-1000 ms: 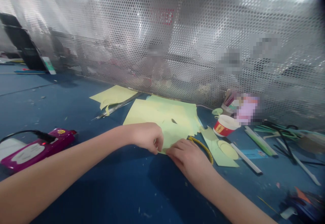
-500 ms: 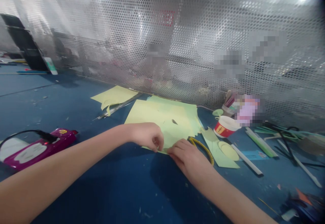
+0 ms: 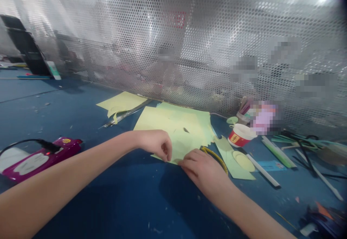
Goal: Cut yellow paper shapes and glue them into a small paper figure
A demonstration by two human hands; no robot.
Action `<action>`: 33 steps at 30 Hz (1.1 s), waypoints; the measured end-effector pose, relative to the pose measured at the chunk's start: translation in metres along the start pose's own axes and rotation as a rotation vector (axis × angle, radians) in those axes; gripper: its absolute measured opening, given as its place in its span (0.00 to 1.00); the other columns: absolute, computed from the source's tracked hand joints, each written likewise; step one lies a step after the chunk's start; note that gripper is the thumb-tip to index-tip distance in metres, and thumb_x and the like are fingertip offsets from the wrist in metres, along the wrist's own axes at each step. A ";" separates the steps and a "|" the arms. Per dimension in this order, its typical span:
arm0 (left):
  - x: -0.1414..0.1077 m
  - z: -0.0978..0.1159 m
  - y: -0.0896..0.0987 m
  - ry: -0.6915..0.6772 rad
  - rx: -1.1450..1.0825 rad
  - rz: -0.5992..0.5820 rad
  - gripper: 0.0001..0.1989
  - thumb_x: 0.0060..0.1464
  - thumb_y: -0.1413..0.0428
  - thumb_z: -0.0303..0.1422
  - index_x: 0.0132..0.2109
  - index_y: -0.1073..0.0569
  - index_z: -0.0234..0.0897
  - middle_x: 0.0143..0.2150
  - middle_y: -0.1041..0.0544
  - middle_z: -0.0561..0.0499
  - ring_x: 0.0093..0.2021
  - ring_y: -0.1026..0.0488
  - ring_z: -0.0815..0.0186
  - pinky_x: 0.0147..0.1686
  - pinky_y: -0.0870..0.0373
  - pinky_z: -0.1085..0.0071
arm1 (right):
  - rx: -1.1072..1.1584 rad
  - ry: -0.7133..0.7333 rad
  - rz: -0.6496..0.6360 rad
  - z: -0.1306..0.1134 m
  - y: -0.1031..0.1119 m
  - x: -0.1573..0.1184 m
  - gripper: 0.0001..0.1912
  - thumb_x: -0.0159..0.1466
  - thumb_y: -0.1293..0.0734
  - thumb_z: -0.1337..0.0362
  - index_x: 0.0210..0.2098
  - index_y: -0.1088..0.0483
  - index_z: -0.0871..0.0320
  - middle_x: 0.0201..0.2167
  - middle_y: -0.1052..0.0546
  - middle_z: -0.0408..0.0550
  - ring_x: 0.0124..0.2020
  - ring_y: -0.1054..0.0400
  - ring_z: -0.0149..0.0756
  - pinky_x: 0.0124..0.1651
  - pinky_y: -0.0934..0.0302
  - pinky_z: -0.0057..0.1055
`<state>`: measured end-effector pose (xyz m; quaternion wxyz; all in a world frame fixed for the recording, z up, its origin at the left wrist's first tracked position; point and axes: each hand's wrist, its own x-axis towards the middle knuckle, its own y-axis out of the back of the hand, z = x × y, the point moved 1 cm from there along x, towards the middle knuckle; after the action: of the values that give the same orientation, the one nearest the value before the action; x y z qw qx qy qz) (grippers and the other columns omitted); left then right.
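Note:
Several overlapping sheets of yellow-green paper lie in the middle of the blue table. At their near edge, my left hand is closed with its fingertips pinched together on the paper's edge. Just right of it, my right hand rests with bent, closed fingers at the same edge; whatever its fingertips hold is hidden. A yellow looped handle shows behind my right hand. One small dark mark is on the top sheet.
A magenta power strip with a plugged-in cable is at the left. To the right are a red-and-white paper cup, cut paper, a white stick and a green-white strip. Perforated metal stands behind.
My left hand has shifted slightly left along the paper's edge, so the gap between my hands is a little wider. My right hand is almost in the same place.

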<state>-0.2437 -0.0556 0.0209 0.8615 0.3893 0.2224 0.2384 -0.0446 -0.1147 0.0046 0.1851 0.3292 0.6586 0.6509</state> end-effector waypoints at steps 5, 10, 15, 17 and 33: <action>-0.003 -0.004 0.003 0.038 -0.037 -0.045 0.13 0.42 0.38 0.34 0.39 0.21 0.40 0.28 0.25 0.53 0.28 0.31 0.70 0.28 0.38 0.77 | 0.020 -0.006 -0.005 -0.001 0.001 0.000 0.11 0.63 0.39 0.68 0.34 0.24 0.53 0.31 0.25 0.47 0.36 0.34 0.37 0.39 0.39 0.33; -0.004 -0.007 0.004 0.026 -0.048 -0.045 0.12 0.44 0.39 0.33 0.40 0.21 0.40 0.31 0.24 0.52 0.31 0.30 0.70 0.30 0.37 0.77 | 0.041 -0.008 -0.030 -0.001 0.003 0.001 0.11 0.63 0.39 0.69 0.33 0.24 0.55 0.32 0.26 0.48 0.38 0.34 0.36 0.41 0.39 0.33; -0.004 -0.006 0.006 -0.005 -0.073 -0.076 0.11 0.47 0.41 0.32 0.40 0.23 0.38 0.31 0.24 0.52 0.31 0.29 0.70 0.31 0.35 0.77 | 0.052 0.010 -0.058 0.000 0.004 0.002 0.10 0.63 0.39 0.71 0.34 0.26 0.57 0.32 0.25 0.48 0.39 0.34 0.37 0.42 0.40 0.32; -0.004 -0.005 0.007 -0.021 -0.059 -0.068 0.10 0.46 0.42 0.31 0.39 0.24 0.38 0.30 0.25 0.53 0.30 0.30 0.70 0.30 0.36 0.77 | 0.029 0.009 -0.046 0.000 0.004 0.002 0.10 0.63 0.39 0.71 0.35 0.26 0.57 0.32 0.24 0.48 0.38 0.34 0.37 0.42 0.41 0.32; -0.009 -0.010 0.012 0.066 -0.045 -0.059 0.10 0.45 0.42 0.32 0.37 0.21 0.41 0.32 0.21 0.52 0.31 0.28 0.68 0.30 0.37 0.77 | 0.059 0.002 0.013 0.005 0.001 0.001 0.08 0.63 0.39 0.70 0.35 0.27 0.56 0.31 0.26 0.46 0.37 0.35 0.36 0.40 0.41 0.33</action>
<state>-0.2594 -0.0479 0.0256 0.8690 0.3549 0.2565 0.2304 -0.0420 -0.1099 0.0051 0.1702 0.3383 0.6755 0.6326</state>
